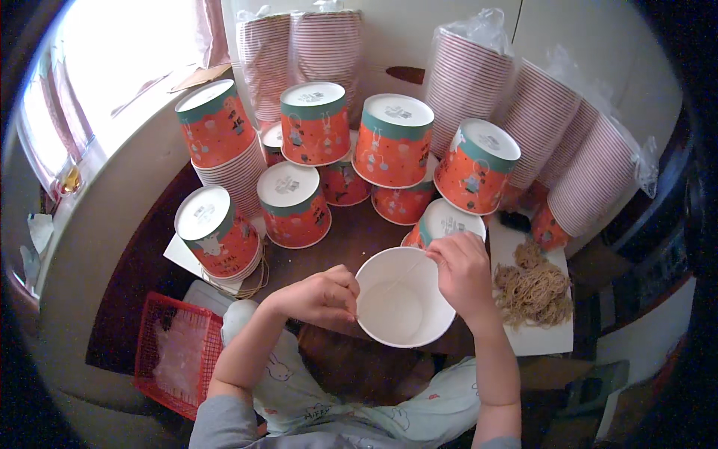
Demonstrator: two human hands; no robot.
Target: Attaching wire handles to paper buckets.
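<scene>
A white-lined paper bucket [396,303] is tilted in front of me with its round mouth facing up toward me. My left hand [321,297] is closed, thumb and fingers pinched at the left of its rim. At the upper right of the rim, my right hand [464,273] pinches with bent fingers. A thin pale line, perhaps a string, runs across the inside; whether either hand grips it, I cannot tell. Just behind stands an upside-down orange and green paper bucket [451,219], partly hidden by my right hand.
Upside-down orange buckets [307,215] cover the brown table, some stacked. Tall plastic-wrapped bucket stacks [467,86] line the wall. Tan string bundles [535,288] lie on a white board [527,340] at right. A red basket [155,299] with clear plastic sits low at left.
</scene>
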